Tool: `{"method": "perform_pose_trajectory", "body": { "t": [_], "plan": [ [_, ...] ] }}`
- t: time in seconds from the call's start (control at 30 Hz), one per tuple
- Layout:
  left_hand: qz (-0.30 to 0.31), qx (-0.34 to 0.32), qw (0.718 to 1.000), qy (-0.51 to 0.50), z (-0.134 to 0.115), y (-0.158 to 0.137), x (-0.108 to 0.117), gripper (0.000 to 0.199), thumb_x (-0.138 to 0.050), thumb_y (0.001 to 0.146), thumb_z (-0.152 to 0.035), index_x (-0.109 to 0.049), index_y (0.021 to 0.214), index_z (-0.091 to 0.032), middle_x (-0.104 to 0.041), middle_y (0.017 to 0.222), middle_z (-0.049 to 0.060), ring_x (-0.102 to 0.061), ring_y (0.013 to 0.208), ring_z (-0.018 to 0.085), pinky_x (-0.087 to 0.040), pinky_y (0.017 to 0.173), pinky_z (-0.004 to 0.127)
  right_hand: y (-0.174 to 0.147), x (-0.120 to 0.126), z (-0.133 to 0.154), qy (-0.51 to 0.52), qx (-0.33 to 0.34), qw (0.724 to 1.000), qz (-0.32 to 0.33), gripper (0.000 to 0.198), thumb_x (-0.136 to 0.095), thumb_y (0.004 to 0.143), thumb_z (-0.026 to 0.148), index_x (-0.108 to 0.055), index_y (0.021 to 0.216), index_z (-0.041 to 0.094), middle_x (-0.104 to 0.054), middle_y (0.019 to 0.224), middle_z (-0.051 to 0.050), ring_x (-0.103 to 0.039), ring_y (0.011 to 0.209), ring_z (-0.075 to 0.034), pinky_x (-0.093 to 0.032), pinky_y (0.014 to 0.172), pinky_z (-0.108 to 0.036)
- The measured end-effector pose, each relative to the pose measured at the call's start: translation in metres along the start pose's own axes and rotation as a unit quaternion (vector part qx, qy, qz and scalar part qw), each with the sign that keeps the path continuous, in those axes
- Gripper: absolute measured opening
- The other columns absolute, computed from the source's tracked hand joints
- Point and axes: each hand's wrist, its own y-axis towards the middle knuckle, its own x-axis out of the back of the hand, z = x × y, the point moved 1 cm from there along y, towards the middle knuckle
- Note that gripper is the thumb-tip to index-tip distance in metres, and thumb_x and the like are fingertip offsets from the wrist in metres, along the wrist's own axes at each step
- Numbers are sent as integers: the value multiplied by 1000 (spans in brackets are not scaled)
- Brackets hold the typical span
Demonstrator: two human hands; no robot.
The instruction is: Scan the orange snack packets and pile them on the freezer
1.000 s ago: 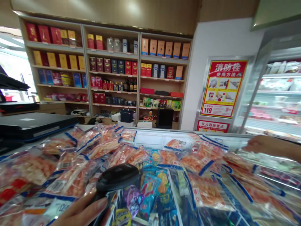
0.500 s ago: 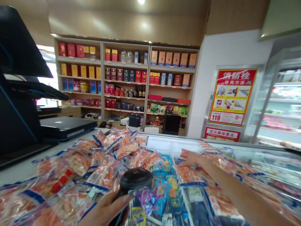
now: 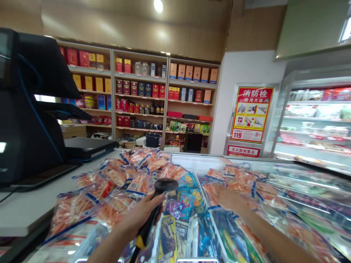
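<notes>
My left hand (image 3: 144, 212) is wrapped round the handle of a black handheld barcode scanner (image 3: 165, 185), whose head points away from me. A cable with a yellow collar hangs below its handle. Over the right side of the freezer, my right hand (image 3: 229, 200) rests at a clear bag of orange-pink frozen food (image 3: 210, 195). Motion smears its fingers, so its grip on the bag does not show. Similar bags (image 3: 113, 173) with blue edges lie heaped left of the scanner. Between the hands are blue ice-cream packets (image 3: 185, 201) and a purple packet (image 3: 175, 210).
A black checkout terminal (image 3: 35, 109) and a flat scale (image 3: 90, 146) stand on the white counter (image 3: 24, 215) at left. White wire dividers (image 3: 201, 188) split the freezer. Boxed goods fill the back shelves (image 3: 139, 96). A red poster (image 3: 252, 114) hangs by a lit fridge (image 3: 315, 124).
My view has shifted, showing more of the counter and freezer. My right hand has moved over the right-hand bags and its fingers are now blurred. My left hand still holds the scanner.
</notes>
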Motion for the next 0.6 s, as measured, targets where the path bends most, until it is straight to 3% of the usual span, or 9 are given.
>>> {"method": "perform_pose_trajectory", "body": {
  "t": [0.1,0.17,0.37,0.47,0.6],
  "plan": [
    [11,-6,1000,-6,-1,-6,1,31,-47,64,-47,-42,62,-16,-45,46,-6,-40,37,5,-31,38,18,-15,-13,19,12,-51,998,-21,59,-18,73,53,-27,122,21,-35,123,-14,-34,109,-31,-21,84,-52],
    [22,-14,1000,-4,0,-9,5,32,-48,64,-47,-42,62,-16,-45,47,-6,-41,38,5,-32,38,18,-20,-17,30,45,-75,996,-9,62,-16,71,56,-25,122,23,-32,125,-13,-34,109,-30,-24,83,-51],
    [19,-30,998,-43,9,-17,20,30,-48,64,-46,-40,66,-17,-46,48,-6,-42,38,6,-32,37,18,-30,-23,42,124,-36,991,-36,51,-16,74,48,-39,114,25,-44,117,-6,-36,109,-23,-32,83,-39],
    [-2,-29,999,-41,10,-22,28,30,-49,64,-46,-39,67,-17,-46,47,-6,-42,37,6,-33,38,19,-30,-26,32,156,-67,984,-57,49,-20,73,48,-53,99,21,-57,98,-11,-46,100,-26,-34,81,-40],
    [-24,-32,998,-42,10,-26,37,31,-48,64,-47,-38,65,-18,-47,47,-6,-42,37,5,-32,38,18,-26,-25,21,166,-76,983,-19,41,-31,68,50,-60,65,22,-61,62,-10,-56,74,-27,-38,68,-41]
  ]
}}
